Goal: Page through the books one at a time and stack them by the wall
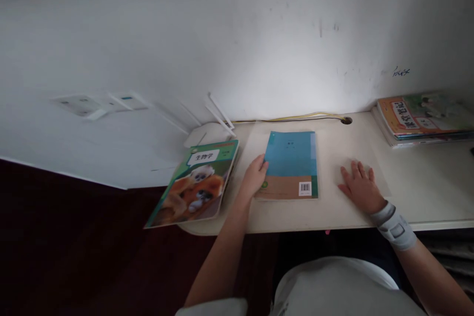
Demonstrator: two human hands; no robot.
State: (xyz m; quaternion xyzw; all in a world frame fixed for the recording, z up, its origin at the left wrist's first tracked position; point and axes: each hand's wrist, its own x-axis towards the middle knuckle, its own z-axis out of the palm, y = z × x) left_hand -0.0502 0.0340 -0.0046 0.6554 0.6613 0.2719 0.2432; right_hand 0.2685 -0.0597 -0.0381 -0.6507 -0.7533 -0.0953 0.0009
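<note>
A blue and brown textbook [291, 158] with a barcode lies back cover up on the white desk. My left hand [255, 175] is at its left edge, fingers bent and closed on that side. Under the book and out to both sides spreads a clear plastic sheet [375, 177]. My right hand [361, 187] lies palm down on the sheet's right part, fingers spread, holding nothing; a grey wrap goes around that wrist. Left of my left hand rests a green biology textbook [200, 182] with monkeys on its cover, sticking out past the desk's left end.
A white router [209, 133] with upright antennas stands behind the biology book. Yellow and black cables [289, 118] run along the wall to a round hole [346, 120] in the desk [418, 192]. A stack of books [425, 118] sits at the right. Sockets [85, 105] are on the left wall.
</note>
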